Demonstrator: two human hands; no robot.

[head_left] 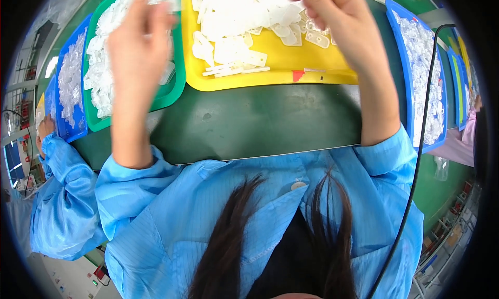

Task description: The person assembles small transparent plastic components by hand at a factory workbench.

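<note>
My left hand point(143, 39) is over the right side of a green tray point(179, 86) of clear and whitish plastic pieces point(102, 94). Motion smears its fingers, and the top of the picture cuts some off, so I cannot tell what it holds. Above the right part of a yellow tray point(280, 80), my right hand point(338, 16) has its fingers curled together near the upper edge. Anything between those fingertips cannot be made out. Flat white plastic pieces point(234, 13) with small holes are heaped in the yellow tray, and thin white strips point(236, 70) lie near its front.
Blue trays of clear parts stand at the left point(83, 126) and right point(442, 140) of the green table point(234, 122). A black cable point(423, 127) runs down on the right. A co-worker's blue sleeve point(65, 195) is at the left, and a pink sleeve point(460, 143) at the far right.
</note>
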